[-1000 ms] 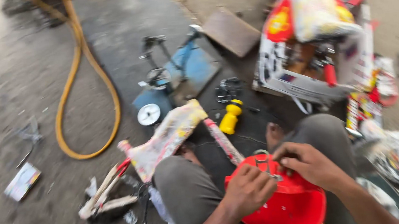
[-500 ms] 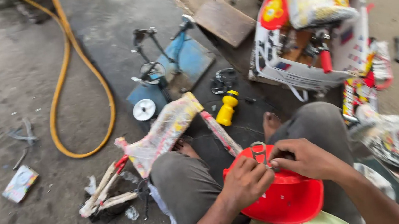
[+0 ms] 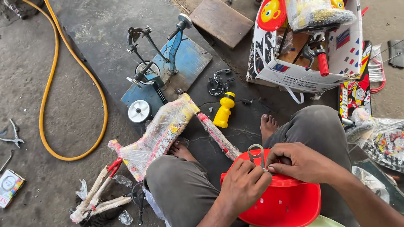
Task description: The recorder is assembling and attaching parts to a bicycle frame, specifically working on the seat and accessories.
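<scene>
- Red plastic basket [image 3: 285, 204] is resting on the person's lap at six o'clock, its rim turned up toward the hands.
- Left hand [image 3: 241, 186] is curling closed at the basket's upper rim, fingertips pinching at the base of a small grey metal clamp [image 3: 255, 152].
- Right hand [image 3: 300, 161] is closing over the same rim from three o'clock, thumb and forefinger pressing beside the clamp; whether it is gripping the clamp itself I cannot tell.
- Bare foot [image 3: 268, 124] is showing between the knees, just at twelve o'clock of the clamp.
- Yellow bottle [image 3: 224, 110] is lying on the dark mat, at eleven o'clock from the hands.
- Plastic-wrapped bicycle frame [image 3: 162, 132] is stretching out toward nine o'clock, passing by the left knee.
- Blue stand [image 3: 177, 64] with metal parts is sitting farther off at eleven o'clock.
- Open carton [image 3: 306, 71] of packed parts is standing at one o'clock.
- Yellow hose [image 3: 55, 78] is looping far out at ten o'clock.
</scene>
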